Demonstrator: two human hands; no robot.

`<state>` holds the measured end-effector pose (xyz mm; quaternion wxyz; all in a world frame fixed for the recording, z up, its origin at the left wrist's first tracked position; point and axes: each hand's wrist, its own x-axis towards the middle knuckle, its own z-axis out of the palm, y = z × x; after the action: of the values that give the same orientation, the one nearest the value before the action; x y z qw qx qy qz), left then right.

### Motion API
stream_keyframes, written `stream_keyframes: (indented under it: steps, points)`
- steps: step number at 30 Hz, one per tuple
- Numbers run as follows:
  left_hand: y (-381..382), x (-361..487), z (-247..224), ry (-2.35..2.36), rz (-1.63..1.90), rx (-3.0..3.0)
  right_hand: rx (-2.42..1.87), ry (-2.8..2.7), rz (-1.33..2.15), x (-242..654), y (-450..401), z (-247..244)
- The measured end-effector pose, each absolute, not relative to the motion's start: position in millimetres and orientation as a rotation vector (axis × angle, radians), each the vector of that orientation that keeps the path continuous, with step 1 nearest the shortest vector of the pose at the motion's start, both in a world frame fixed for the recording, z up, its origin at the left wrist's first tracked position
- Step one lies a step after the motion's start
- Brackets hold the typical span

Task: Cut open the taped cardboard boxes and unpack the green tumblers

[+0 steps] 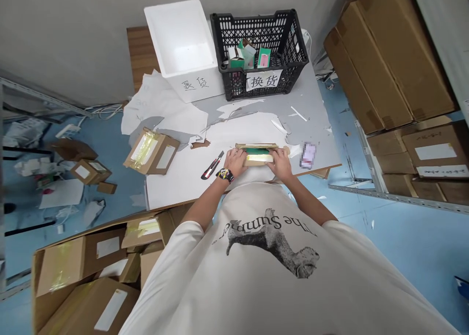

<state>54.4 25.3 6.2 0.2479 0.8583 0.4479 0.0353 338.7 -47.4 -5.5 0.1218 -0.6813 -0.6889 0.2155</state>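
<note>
A small cardboard box [256, 162], its top partly raised, sits near the table's front edge with something green [258, 151] showing inside. My left hand [235, 161] grips its left end, fingers bent around the edge. On the right end my right hand [280, 163] holds the same box. A red and black box cutter [212, 165] lies on the table left of my left hand. To the right of my right hand is a phone-like object [308, 155], its face blurred. A taped carton [152, 151] stands farther left.
At the table's back are a white foam box [200, 83] and a black crate [260, 71] with green and white packs. Torn white paper [164, 105] covers part of the table. Cartons fill a big box [38, 276] at lower left; more cartons [392, 56] are stacked right.
</note>
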Motion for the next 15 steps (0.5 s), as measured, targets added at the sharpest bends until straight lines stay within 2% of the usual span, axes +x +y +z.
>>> stream_keyframes:
  steps: [8,12,15]
  points:
    - [30,45,12,1.080,0.100,2.264,-1.898,-2.050,0.750,340,-48,-2]
    - [27,38,10,1.263,0.436,1.971,-1.937,-1.660,0.772,353,-48,-11]
    - [29,38,5,1.646,0.701,1.480,-2.032,-1.206,1.022,359,-40,-15]
